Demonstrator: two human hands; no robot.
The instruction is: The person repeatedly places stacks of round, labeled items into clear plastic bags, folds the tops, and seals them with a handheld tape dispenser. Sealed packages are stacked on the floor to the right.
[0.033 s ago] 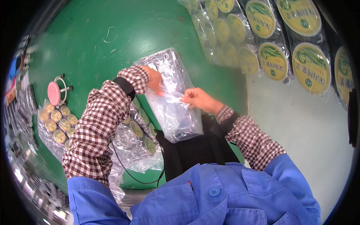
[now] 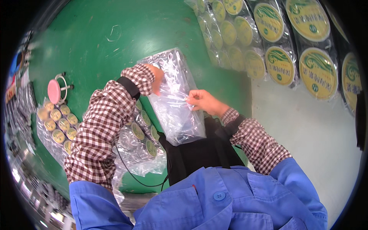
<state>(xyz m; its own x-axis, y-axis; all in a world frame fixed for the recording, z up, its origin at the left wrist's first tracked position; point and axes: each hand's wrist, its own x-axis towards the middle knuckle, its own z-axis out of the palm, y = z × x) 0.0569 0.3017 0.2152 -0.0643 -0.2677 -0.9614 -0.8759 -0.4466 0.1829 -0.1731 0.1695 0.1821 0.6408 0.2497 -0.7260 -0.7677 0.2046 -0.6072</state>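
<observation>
While the right hand (image 2: pixel 205 102) pinches a fold of film, the clear plastic package (image 2: pixel 177 124) looks light and slippery

From where I sit, far from the table (image 2: pixel 96 46), I see the package lying aslant at the middle of the frame, its lower end meeting a black cloth (image 2: pixel 195 158) in my view. On the right hand, thumb and forefinger are together, clamped on loose film at the package's right edge. The left hand (image 2: pixel 156 79) is at its upper left, fingers pointing down the frame; I cannot tell whether they grip the film or only press on it.

I judge the wrapping thin, soft and slick, because it creases sharply and throws back glare. Its boxy outline hints at something firmer inside, though I cannot make out the contents, so lightness is only my guess. A fingertip pinch suits the loose fold, yet I would not trust it with the whole weight: the film could stretch, tear or slide away. For lifting, I favour flat palms along both long sides, pressing gently in case the inside dents.
</observation>
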